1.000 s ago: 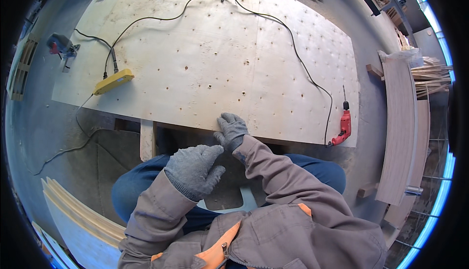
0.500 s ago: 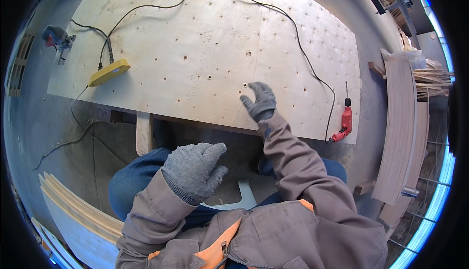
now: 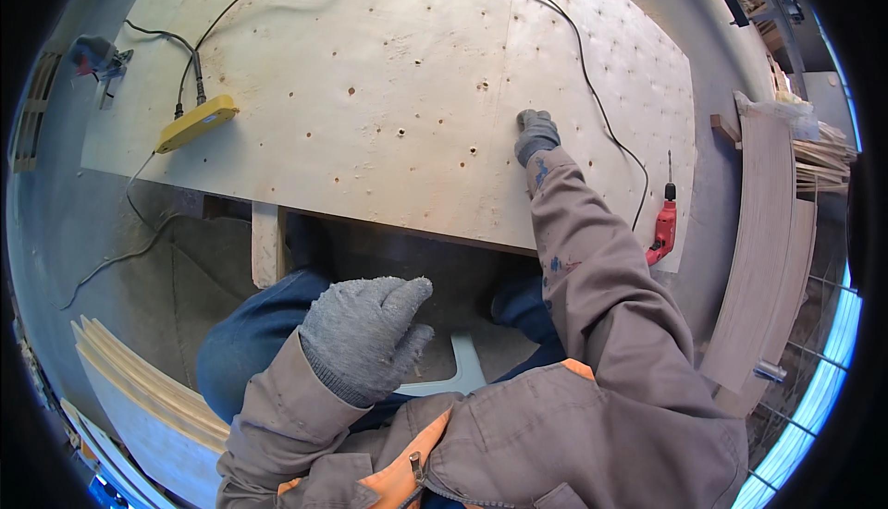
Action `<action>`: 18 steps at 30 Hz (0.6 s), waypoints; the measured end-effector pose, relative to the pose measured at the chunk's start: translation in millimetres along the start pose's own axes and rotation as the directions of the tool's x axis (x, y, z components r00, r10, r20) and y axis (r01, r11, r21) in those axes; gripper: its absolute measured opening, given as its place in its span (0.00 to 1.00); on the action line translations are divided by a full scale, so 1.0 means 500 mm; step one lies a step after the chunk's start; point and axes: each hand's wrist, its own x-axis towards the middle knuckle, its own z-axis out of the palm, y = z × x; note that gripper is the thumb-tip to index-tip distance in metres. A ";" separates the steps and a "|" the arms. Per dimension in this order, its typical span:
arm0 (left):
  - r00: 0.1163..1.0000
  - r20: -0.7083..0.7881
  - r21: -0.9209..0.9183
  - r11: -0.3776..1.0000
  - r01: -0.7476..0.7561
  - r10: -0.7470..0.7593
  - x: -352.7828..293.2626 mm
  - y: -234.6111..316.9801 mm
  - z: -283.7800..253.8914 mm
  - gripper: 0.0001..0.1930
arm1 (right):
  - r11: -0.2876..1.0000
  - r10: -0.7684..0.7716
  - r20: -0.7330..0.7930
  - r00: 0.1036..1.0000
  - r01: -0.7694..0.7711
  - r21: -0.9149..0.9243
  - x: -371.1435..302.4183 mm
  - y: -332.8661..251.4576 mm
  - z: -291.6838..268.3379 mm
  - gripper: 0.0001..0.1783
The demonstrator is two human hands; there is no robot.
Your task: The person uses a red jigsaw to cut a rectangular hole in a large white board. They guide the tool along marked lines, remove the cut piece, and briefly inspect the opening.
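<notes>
A large pale plywood board (image 3: 305, 121) dotted with small dark holes lies in front of me. My right hand (image 3: 536, 134), in a grey glove, reaches out over its middle right part. Its fingers are curled down at the surface; anything inside them is hidden. My left hand (image 3: 365, 333), also gloved in grey, hovers above my lap near the board's front edge. Its fingers are bent and the thumb stands apart, with nothing visible in the gap; the palm faces away. A red power drill (image 3: 663, 232) with a long bit lies at the board's right edge.
A yellow power strip (image 3: 196, 123) sits on the board's left, with black cables running across. A blue-grey power tool (image 3: 97, 58) is at the far left. Stacked wood strips (image 3: 754, 259) stand at right, plywood sheets (image 3: 153, 393) at lower left. A wooden leg (image 3: 268, 245) supports the front.
My right hand has moved farther out and to the right over the board, its fingers now curled instead of spread. The left hand stays nearly in place. The view has shifted slightly.
</notes>
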 end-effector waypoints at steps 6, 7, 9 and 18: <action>0.999 -0.031 0.051 0.998 -0.037 0.039 -0.021 0.014 0.007 0.23 | 0.999 -0.017 0.069 0.997 0.015 0.032 -0.185 -0.027 0.061 0.18; 0.999 -0.037 0.073 0.997 -0.030 0.033 -0.028 0.014 0.010 0.23 | 0.999 -0.025 0.088 0.996 0.023 0.024 -0.227 -0.038 0.074 0.18; 0.998 -0.053 0.110 0.994 -0.026 0.032 -0.038 0.013 0.017 0.21 | 1.000 -0.020 0.158 0.987 0.021 -0.005 -0.309 -0.071 0.082 0.19; 0.996 -0.024 0.214 0.972 0.092 -0.089 -0.022 -0.001 0.045 0.17 | 0.963 -0.265 0.661 0.703 0.229 0.143 -0.604 -0.089 0.227 0.34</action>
